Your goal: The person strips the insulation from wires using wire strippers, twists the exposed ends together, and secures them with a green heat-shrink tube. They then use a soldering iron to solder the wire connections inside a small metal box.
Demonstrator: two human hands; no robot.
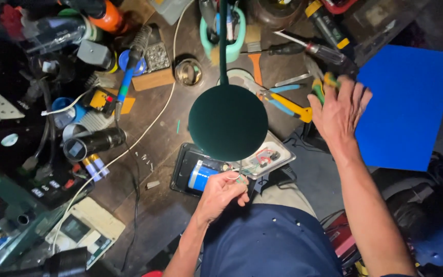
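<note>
My left hand (221, 192) pinches thin wires (239, 174) that come out of an opened black case (183, 169). The case holds a blue cylindrical battery cell (201, 177), and a white tray part (278, 154) with a red piece lies against it. My right hand (337, 110) is stretched out over the bench's right side with its fingers spread. Its fingertips are at green-and-yellow-handled pliers (318, 90), and I cannot tell if they touch. A round dark green lamp head (228, 122) hangs over the middle and hides part of the case.
Blue-and-yellow pliers (288, 105) and a screwdriver (308, 48) lie near my right hand. A blue sheet (406, 107) covers the right. A blue-handled soldering iron (126, 84), a black cylinder (93, 143), a white meter (85, 228) and a teal tool holder (229, 41) crowd the left and back.
</note>
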